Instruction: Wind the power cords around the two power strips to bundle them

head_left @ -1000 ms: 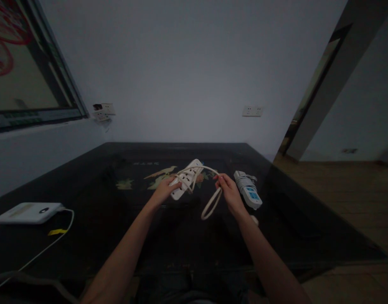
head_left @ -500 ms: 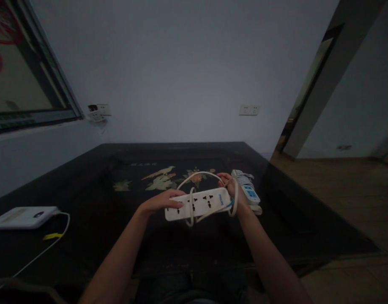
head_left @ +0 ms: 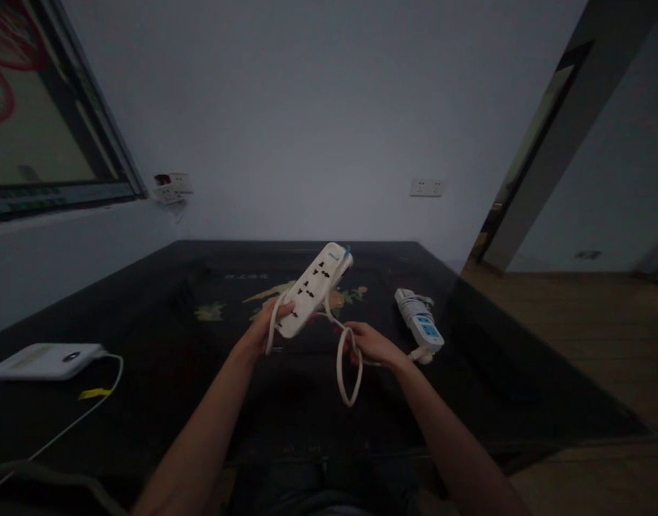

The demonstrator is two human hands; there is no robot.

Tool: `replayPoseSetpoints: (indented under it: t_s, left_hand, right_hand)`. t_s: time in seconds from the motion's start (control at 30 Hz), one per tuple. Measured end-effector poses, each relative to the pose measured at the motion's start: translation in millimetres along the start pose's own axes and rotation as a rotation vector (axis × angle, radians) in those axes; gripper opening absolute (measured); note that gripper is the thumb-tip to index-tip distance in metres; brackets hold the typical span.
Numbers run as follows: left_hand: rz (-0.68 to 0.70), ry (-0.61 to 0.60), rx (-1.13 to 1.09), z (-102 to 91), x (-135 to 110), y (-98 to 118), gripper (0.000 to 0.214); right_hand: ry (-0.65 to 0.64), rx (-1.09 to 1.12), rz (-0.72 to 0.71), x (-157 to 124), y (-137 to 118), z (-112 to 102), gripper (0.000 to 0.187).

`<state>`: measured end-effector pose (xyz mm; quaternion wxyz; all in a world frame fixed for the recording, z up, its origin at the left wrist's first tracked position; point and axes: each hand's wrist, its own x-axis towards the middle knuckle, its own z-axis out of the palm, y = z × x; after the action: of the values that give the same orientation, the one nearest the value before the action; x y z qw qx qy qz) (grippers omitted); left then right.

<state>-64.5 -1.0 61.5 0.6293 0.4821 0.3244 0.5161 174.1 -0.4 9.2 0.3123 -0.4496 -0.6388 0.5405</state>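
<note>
A white power strip (head_left: 314,288) is tilted up above the dark table, its far end pointing away and to the right. My left hand (head_left: 261,326) is closed around its near end, thumb on the socket face, with a loop of cord over that hand. My right hand (head_left: 373,342) pinches the strip's white cord (head_left: 340,373), which hangs in a loop below the fingers. To the right of that hand lies a second power strip (head_left: 426,328) with blue sockets, its grey cord wound around it.
The black table (head_left: 286,423) has a bird-and-flower picture on its top. At left lie a white power bank (head_left: 44,360) with a cable and a yellow tag (head_left: 94,393). Wall sockets (head_left: 426,188) sit above the far edge.
The power strip has swung from nearly level to steeply slanted, its far end raised. My right hand has moved left and nearer, drawing the cord away from the strip; the second strip shows more fully.
</note>
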Motion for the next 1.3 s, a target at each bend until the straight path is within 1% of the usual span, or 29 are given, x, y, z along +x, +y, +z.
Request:
replayPoseSetpoints:
  t_s: [0.03, 0.1, 0.2, 0.27, 0.3, 0.33, 0.37, 0.43, 0.53, 0.6, 0.63, 0.67, 0.73, 0.8, 0.83, 0.93, 1.0, 1.07, 1.2, 1.3]
  left_hand:
    - [0.016, 0.039, 0.01, -0.1, 3.3, -1.2, 0.059]
    - [0.033, 0.125, 0.053, -2.3, 9.5, -4.7, 0.057]
    - [0.041, 0.259, 0.131, -9.1, 17.0, -11.5, 0.049]
    - [0.04, 0.318, 0.154, -14.2, 20.5, -15.8, 0.044]
    - [0.04, 0.336, 0.154, -16.5, 21.9, -17.4, 0.042]
    - [0.042, 0.352, 0.148, -18.6, 23.2, -18.6, 0.04]
    - [0.044, 0.369, 0.142, -20.3, 24.1, -19.3, 0.039]
    - [0.059, 0.407, 0.127, -22.9, 25.3, -19.3, 0.037]
    - [0.093, 0.449, 0.107, -24.8, 25.3, -17.5, 0.036]
    - [0.111, 0.461, 0.101, -24.9, 24.6, -16.4, 0.036]
    - [0.116, 0.461, 0.101, -24.6, 24.2, -16.1, 0.037]
    - [0.119, 0.459, 0.104, -24.0, 23.9, -16.1, 0.039]
    - [0.117, 0.444, 0.114, -22.1, 23.2, -16.7, 0.043]
    - [0.106, 0.414, 0.13, -19.1, 22.6, -17.6, 0.046]
    - [0.101, 0.398, 0.138, -17.2, 22.1, -18.0, 0.047]
    - [0.095, 0.354, 0.161, -10.4, 19.5, -17.9, 0.05]
    - [0.094, 0.318, 0.176, -5.2, 17.0, -17.3, 0.053]
    - [0.094, 0.255, 0.197, -0.3, 14.6, -17.3, 0.054]
    - [0.111, 0.126, 0.285, 7.0, 11.9, -21.6, 0.055]
    - [0.133, 0.066, 0.368, 11.6, 10.4, -27.6, 0.052]
  right_hand:
    - [0.007, -0.039, -0.008, 0.8, 0.8, 1.7, 0.018]
    - [0.076, -0.103, -0.053, 3.2, 1.6, 2.6, 0.014]
    - [0.266, -0.176, -0.168, 6.3, -1.0, -3.1, 0.019]
    - [0.372, -0.193, -0.242, 5.9, -6.1, -9.3, 0.02]
    - [0.401, -0.198, -0.27, 4.6, -9.5, -12.3, 0.018]
    - [0.405, -0.193, -0.288, 2.5, -13.3, -14.9, 0.018]
    - [0.381, -0.173, -0.295, -0.2, -17.3, -16.8, 0.02]
    - [0.27, -0.088, -0.283, -6.7, -24.8, -18.3, 0.029]
    - [0.005, 0.035, -0.222, -15.0, -31.2, -14.4, 0.035]
    - [-0.152, 0.016, -0.196, -16.5, -30.4, -8.2, 0.033]
    - [-0.191, -0.02, -0.207, -15.9, -28.5, -4.1, 0.031]
    - [-0.192, -0.073, -0.242, -14.4, -25.7, 0.5, 0.027]
    - [-0.101, -0.236, -0.356, -9.7, -18.0, 10.8, 0.025]
    - [-0.001, -0.43, -0.453, -4.2, -8.5, 21.7, 0.037]
    - [0.021, -0.514, -0.475, -1.3, -3.6, 27.0, 0.044]
    - [0.023, -0.671, -0.466, 7.1, 9.8, 40.1, 0.059]
    - [0.016, -0.723, -0.46, 12.5, 15.8, 45.6, 0.064]
    - [-0.004, -0.746, -0.477, 16.5, 18.7, 48.7, 0.07]
    - [-0.088, -0.77, -0.573, 16.5, 16.0, 53.7, 0.082]
    - [-0.095, -0.767, -0.634, 12.9, 12.0, 62.1, 0.084]
